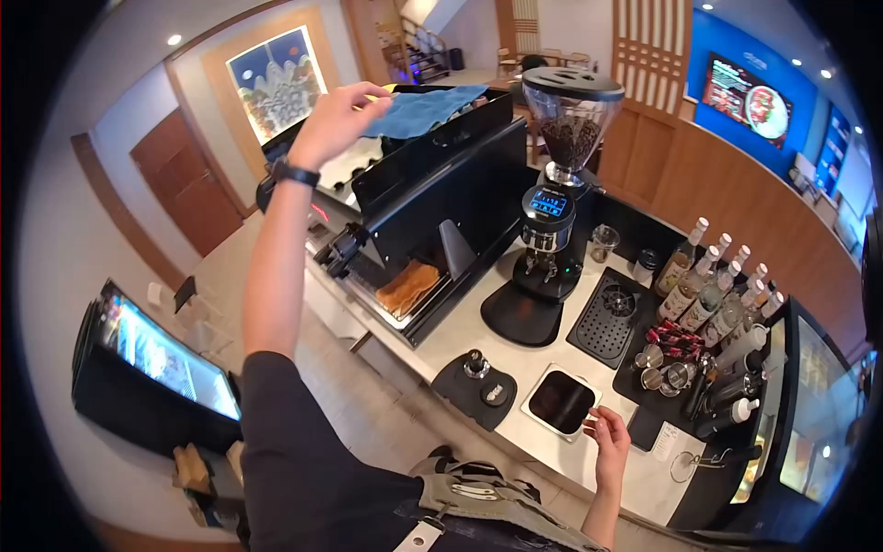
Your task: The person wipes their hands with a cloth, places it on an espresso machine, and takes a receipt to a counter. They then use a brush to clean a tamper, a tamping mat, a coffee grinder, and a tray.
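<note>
My left hand [342, 121] is raised over the top of the black espresso machine [432, 175], its fingers loosely bent and nothing visible in them. Just beyond the fingertips, a blue cloth [423, 110] lies across the machine's top. Low on the right, my right hand [609, 442] hovers at the edge of a square bin [532, 407] set in the white counter, fingers slightly curled and apart. The bin's inside looks dark. Left of it, a tamper [475, 365] stands on a black mat [451, 386]. A brown cloth [407, 289] rests on the machine's drip tray.
A coffee grinder [549, 216] with beans in its hopper stands behind the bin, beside a black rinser tray [602, 317]. Several syrup bottles [704, 285], small metal cups [676, 375] and a glass display case [814, 414] line the right. A lit screen [170, 354] is at left.
</note>
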Demonstrator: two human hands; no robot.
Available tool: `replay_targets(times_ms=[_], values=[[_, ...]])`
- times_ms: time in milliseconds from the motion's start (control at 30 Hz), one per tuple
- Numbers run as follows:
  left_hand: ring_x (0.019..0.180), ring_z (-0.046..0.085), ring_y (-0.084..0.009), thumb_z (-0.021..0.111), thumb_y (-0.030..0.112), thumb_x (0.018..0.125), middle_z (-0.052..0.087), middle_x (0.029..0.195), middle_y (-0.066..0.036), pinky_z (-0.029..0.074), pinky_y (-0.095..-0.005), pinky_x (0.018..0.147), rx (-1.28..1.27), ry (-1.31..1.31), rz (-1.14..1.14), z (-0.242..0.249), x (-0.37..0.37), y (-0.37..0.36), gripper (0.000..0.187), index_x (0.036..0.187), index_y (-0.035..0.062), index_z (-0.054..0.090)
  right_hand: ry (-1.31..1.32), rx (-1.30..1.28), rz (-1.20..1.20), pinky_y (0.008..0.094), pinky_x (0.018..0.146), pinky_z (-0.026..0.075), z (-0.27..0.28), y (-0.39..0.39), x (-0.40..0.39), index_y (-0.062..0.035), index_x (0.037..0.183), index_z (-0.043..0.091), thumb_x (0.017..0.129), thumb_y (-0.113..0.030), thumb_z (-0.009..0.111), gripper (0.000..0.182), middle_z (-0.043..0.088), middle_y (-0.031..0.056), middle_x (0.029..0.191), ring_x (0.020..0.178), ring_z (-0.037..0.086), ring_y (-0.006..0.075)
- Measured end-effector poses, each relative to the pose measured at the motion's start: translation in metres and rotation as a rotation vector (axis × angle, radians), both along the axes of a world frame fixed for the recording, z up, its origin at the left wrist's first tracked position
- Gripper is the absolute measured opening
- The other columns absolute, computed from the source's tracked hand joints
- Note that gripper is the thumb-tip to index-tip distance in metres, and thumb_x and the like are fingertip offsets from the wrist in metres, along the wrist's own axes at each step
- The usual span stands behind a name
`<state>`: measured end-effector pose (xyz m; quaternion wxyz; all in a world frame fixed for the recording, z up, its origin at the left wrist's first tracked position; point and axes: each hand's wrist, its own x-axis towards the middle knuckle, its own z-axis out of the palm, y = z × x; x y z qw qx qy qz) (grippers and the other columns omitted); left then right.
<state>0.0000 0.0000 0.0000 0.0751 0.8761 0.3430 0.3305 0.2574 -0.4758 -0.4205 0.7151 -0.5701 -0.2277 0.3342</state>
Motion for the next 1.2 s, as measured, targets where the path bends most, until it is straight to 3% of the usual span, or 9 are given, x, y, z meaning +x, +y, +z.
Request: replay_targets(times_ms=[167, 233, 467, 667, 800, 867, 967, 1067, 1200], values=[[0.104, 0.072, -0.0236, 0.070, 0.043, 0.098, 0.078, 0.110, -0.014, 0.055, -0.0384, 0.092, 0.015, 0.232, -0.218, -0.053, 0.003, 0.207, 0.048, 0.125, 0.0042, 0.073, -0.033, -0.052, -0.133, 0.0358, 0.091, 0.057, 0.007, 0.018, -0.092, 0.0016, 0.132, 0.062, 0.105, -0.017, 0.063, 0.033, 0.071, 0.0132, 0.123, 0.103, 0.070, 0.0210], [0.122, 0.066, -0.0246, 0.071, 0.051, 0.097, 0.067, 0.138, -0.016, 0.048, -0.0368, 0.108, -0.058, 0.278, -0.228, -0.051, 0.017, 0.248, 0.071, 0.144, -0.0011, 0.059, -0.029, -0.053, -0.227, 0.0339, 0.092, 0.056, 0.001, 0.044, -0.127, 0.0010, 0.131, 0.063, 0.105, -0.017, 0.064, 0.032, 0.072, 0.0118, 0.121, 0.107, 0.070, 0.0192], [0.074, 0.060, -0.0112, 0.089, 0.036, 0.084, 0.064, 0.083, -0.002, 0.052, -0.0289, 0.066, -0.130, 0.453, -0.639, -0.086, 0.095, 0.416, 0.039, 0.095, 0.0067, 0.066, -0.118, -0.049, -0.504, 0.0318, 0.094, 0.054, -0.005, 0.067, -0.242, -0.0040, 0.134, 0.063, 0.105, -0.026, 0.064, 0.036, 0.072, 0.0087, 0.126, 0.106, 0.069, 0.0152], [0.088, 0.060, -0.0237, 0.065, 0.021, 0.098, 0.065, 0.103, -0.011, 0.049, -0.0379, 0.080, 0.312, 0.355, -0.571, -0.016, 0.118, 0.431, 0.026, 0.111, -0.0002, 0.064, -0.169, -0.072, -0.650, 0.0314, 0.090, 0.054, 0.013, 0.063, -0.307, -0.0055, 0.131, 0.065, 0.105, -0.025, 0.064, 0.033, 0.074, 0.0054, 0.121, 0.101, 0.069, 0.0128], [0.109, 0.059, -0.0506, 0.049, 0.017, 0.099, 0.065, 0.115, -0.034, 0.045, -0.0506, 0.097, 0.346, -0.494, -0.774, 0.031, 0.177, 0.365, 0.031, 0.120, -0.0029, 0.061, -0.209, -0.108, -0.603, 0.0321, 0.102, 0.052, 0.046, 0.041, -0.327, -0.0032, 0.136, 0.062, 0.107, -0.020, 0.063, 0.033, 0.070, 0.0076, 0.127, 0.117, 0.065, 0.0158], [0.117, 0.059, -0.0400, 0.052, 0.017, 0.099, 0.063, 0.125, -0.026, 0.048, -0.0464, 0.099, 0.334, -0.601, -0.959, 0.047, 0.209, 0.287, 0.036, 0.130, 0.0003, 0.059, -0.299, -0.096, -0.587, 0.0328, 0.102, 0.052, 0.061, 0.031, -0.328, -0.0033, 0.136, 0.062, 0.107, -0.019, 0.062, 0.033, 0.070, 0.0079, 0.128, 0.117, 0.065, 0.0160], [0.129, 0.058, -0.0240, 0.057, 0.018, 0.099, 0.061, 0.140, -0.013, 0.053, -0.0399, 0.103, 0.254, -0.319, -1.334, 0.032, 0.213, 0.103, 0.048, 0.144, 0.0050, 0.056, -0.449, 0.017, -0.618, 0.0340, 0.104, 0.051, 0.101, 0.017, -0.332, -0.0031, 0.137, 0.062, 0.107, -0.018, 0.061, 0.034, 0.068, 0.0082, 0.132, 0.121, 0.063, 0.0172], [0.100, 0.067, -0.0237, 0.045, 0.003, 0.096, 0.065, 0.129, -0.010, 0.052, -0.0361, 0.094, 0.039, 0.073, -1.579, -0.030, 0.086, -0.184, 0.039, 0.132, 0.0008, 0.060, -0.666, 0.116, -0.688, 0.0352, 0.106, 0.050, 0.127, 0.006, -0.333, -0.0041, 0.142, 0.058, 0.107, -0.015, 0.059, 0.037, 0.066, 0.0081, 0.136, 0.124, 0.062, 0.0189], [0.093, 0.072, -0.0402, 0.053, -0.006, 0.090, 0.073, 0.098, -0.018, 0.057, -0.0471, 0.080, 0.055, 0.641, -2.104, -0.108, -0.037, -0.387, 0.031, 0.119, 0.0048, 0.058, -0.501, 0.150, -0.737, 0.0378, 0.107, 0.049, 0.136, -0.043, -0.360, -0.0068, 0.149, 0.052, 0.106, -0.012, 0.058, 0.044, 0.064, 0.0074, 0.138, 0.129, 0.059, 0.0212]])
